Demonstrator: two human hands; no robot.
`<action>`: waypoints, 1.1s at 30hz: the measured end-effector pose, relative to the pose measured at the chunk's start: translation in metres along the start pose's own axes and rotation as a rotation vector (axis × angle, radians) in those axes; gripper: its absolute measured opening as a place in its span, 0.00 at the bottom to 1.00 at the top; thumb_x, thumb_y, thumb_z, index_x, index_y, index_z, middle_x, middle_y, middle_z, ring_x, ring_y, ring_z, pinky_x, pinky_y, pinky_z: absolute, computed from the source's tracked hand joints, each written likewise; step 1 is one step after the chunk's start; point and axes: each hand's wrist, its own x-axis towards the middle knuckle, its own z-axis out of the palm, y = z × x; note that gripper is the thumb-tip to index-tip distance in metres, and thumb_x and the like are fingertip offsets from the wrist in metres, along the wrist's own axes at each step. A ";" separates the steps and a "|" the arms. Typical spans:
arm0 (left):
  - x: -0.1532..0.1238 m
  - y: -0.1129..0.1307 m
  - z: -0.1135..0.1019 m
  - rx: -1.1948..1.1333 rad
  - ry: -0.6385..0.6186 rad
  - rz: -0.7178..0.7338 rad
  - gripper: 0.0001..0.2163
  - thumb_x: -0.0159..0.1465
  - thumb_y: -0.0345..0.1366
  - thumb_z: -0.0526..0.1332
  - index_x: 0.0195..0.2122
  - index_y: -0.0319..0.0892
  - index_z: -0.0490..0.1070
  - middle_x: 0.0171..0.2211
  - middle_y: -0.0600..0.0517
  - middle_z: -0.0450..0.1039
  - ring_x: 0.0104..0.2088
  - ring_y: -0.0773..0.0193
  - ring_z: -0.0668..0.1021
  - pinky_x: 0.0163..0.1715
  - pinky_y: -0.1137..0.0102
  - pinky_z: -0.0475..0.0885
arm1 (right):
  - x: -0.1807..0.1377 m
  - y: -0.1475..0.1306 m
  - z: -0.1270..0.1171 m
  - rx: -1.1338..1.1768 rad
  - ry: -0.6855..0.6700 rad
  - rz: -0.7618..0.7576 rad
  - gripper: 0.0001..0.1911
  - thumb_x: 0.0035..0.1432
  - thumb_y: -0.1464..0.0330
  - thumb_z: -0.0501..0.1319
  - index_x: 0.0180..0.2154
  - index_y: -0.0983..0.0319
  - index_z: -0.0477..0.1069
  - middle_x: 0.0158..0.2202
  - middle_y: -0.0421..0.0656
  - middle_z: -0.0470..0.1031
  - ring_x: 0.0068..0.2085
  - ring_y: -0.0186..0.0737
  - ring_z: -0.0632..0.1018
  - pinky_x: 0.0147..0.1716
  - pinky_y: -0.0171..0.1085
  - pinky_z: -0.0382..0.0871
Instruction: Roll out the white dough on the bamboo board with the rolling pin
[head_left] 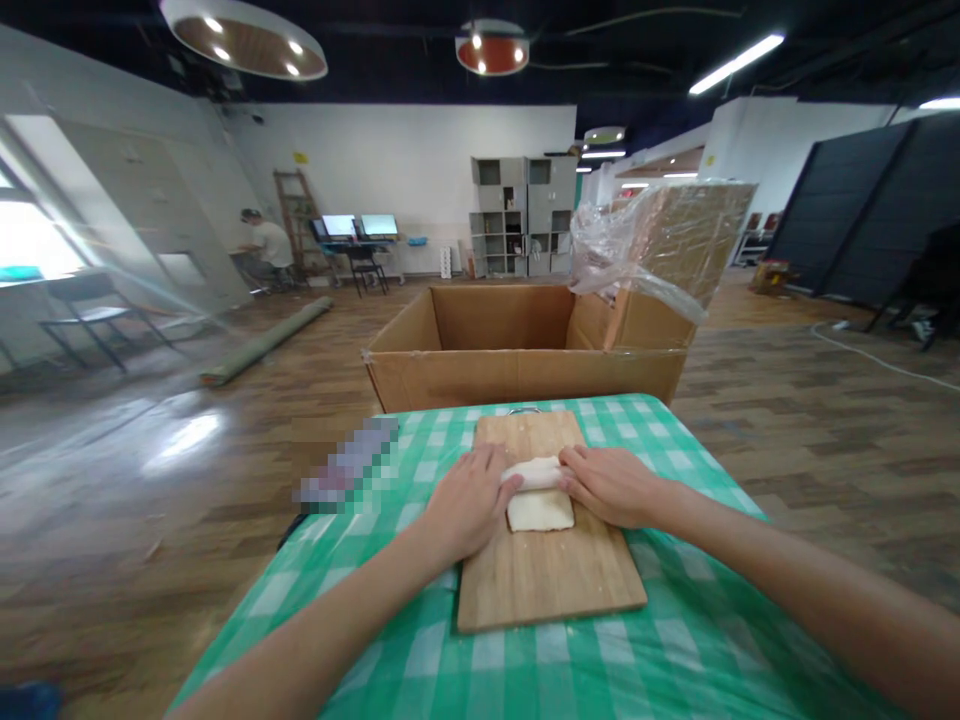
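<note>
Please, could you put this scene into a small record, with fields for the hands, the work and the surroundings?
Left hand: touching the left end of the white roll
Right hand: touching the roll's right end
Flat piece: pale, on the roll's near side
Board: wooden, under both
Cloth: green-and-white checks
Beyond table: open cardboard box
Unclear: pixelated item, left side of cloth
</note>
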 end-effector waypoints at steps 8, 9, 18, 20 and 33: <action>0.012 -0.003 0.021 0.077 -0.021 -0.129 0.29 0.76 0.50 0.40 0.66 0.33 0.61 0.64 0.35 0.68 0.65 0.46 0.70 0.64 0.52 0.62 | 0.025 0.006 0.016 0.049 0.180 0.108 0.26 0.76 0.53 0.41 0.50 0.61 0.71 0.51 0.52 0.73 0.54 0.52 0.71 0.55 0.50 0.61; 0.019 -0.007 0.024 0.081 -0.023 -0.129 0.29 0.76 0.50 0.39 0.66 0.34 0.62 0.64 0.35 0.68 0.64 0.47 0.71 0.64 0.52 0.61 | 0.031 0.009 0.016 0.046 0.177 0.116 0.27 0.76 0.52 0.40 0.51 0.61 0.71 0.52 0.53 0.73 0.56 0.53 0.70 0.56 0.50 0.61; 0.071 -0.052 0.051 0.010 -0.026 -0.052 0.25 0.75 0.48 0.43 0.67 0.40 0.58 0.65 0.36 0.66 0.64 0.47 0.70 0.61 0.53 0.64 | 0.074 0.037 0.021 0.085 0.065 0.198 0.32 0.74 0.47 0.40 0.58 0.59 0.69 0.58 0.54 0.72 0.64 0.59 0.65 0.62 0.58 0.55; 0.071 -0.056 0.055 0.002 -0.013 -0.030 0.25 0.75 0.47 0.43 0.68 0.40 0.57 0.66 0.36 0.65 0.65 0.47 0.69 0.62 0.52 0.63 | 0.074 0.036 0.022 0.086 0.071 0.188 0.33 0.74 0.46 0.39 0.58 0.59 0.69 0.60 0.54 0.71 0.66 0.60 0.63 0.63 0.60 0.53; -0.006 0.002 0.014 -0.009 0.008 -0.099 0.27 0.74 0.49 0.47 0.65 0.34 0.62 0.66 0.34 0.64 0.69 0.44 0.64 0.67 0.49 0.60 | 0.004 -0.019 0.024 0.058 0.162 0.161 0.39 0.73 0.49 0.40 0.67 0.73 0.61 0.69 0.62 0.61 0.71 0.59 0.59 0.67 0.54 0.55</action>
